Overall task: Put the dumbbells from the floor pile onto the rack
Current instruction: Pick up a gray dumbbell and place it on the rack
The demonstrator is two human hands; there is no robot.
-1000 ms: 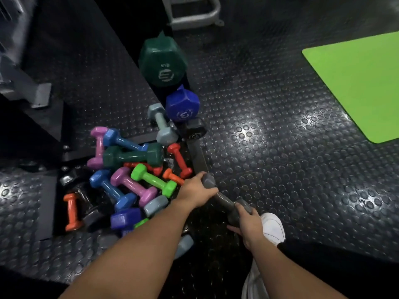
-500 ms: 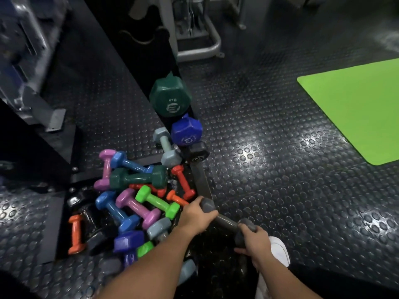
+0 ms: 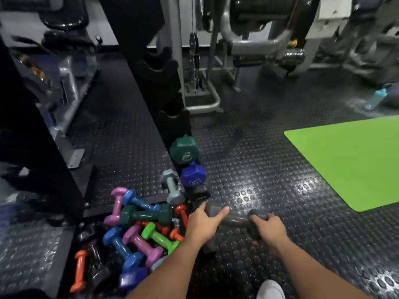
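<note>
I hold a dark grey dumbbell level above the floor with both hands. My left hand grips its left head and my right hand grips its right head. To the left lies the floor pile of coloured dumbbells: pink, blue, dark green, lime, orange, red and purple. The black rack slants up from the pile, with cradles along its edge. A large green dumbbell and a blue one sit at the rack's low end.
A green mat lies on the studded rubber floor at the right. Grey gym machines stand behind the rack. A blue water bottle stands at the far right. My white shoe shows at the bottom edge.
Both hands have raised the grey dumbbell and turned it more level. My view has tilted up, bringing the rack and the machines into sight.
</note>
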